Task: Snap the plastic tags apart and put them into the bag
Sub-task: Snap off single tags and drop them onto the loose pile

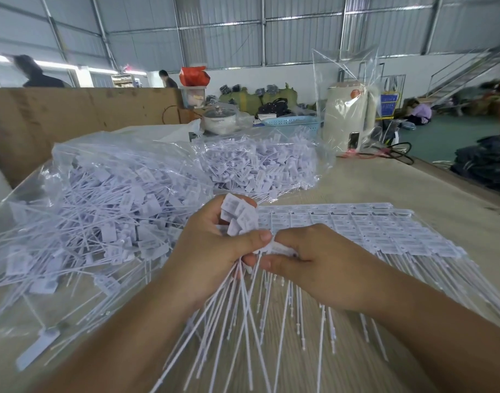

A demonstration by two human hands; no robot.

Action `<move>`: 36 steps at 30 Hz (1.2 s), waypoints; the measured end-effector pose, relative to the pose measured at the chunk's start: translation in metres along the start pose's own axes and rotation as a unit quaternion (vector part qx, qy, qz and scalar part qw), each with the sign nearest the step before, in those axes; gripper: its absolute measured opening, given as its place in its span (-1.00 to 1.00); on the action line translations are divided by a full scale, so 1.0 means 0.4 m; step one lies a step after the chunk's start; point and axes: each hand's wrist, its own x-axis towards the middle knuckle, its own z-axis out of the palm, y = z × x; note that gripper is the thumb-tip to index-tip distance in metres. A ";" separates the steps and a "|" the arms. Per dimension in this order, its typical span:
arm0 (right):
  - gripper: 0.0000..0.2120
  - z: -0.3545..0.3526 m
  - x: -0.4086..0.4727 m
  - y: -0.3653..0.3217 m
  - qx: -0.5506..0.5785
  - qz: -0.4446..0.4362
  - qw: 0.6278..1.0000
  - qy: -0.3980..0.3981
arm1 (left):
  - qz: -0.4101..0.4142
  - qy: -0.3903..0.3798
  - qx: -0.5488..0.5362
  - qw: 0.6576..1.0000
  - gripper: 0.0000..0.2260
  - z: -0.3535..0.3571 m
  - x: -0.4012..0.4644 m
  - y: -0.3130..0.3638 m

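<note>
Across my bench (385, 191) a cream kettle (348, 117) is standing beside a blue basket (292, 121) and a lidded pot (219, 120). A cardboard sheet (81, 109) is leaning at the left, and someone in purple (420, 112) is sitting on the floor.

Two bare forearms, no sleeves visible, left hand (211, 248), right hand (314, 256), short plain fingernails

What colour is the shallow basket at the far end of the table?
Light blue, with a lattice wall; the basket shows in the head view.
</note>
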 end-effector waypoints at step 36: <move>-0.34 0.016 -0.006 -0.016 0.048 -0.045 0.997 0.045 | -0.025 -0.065 -0.107 0.992 -0.60 0.032 -0.009 -0.007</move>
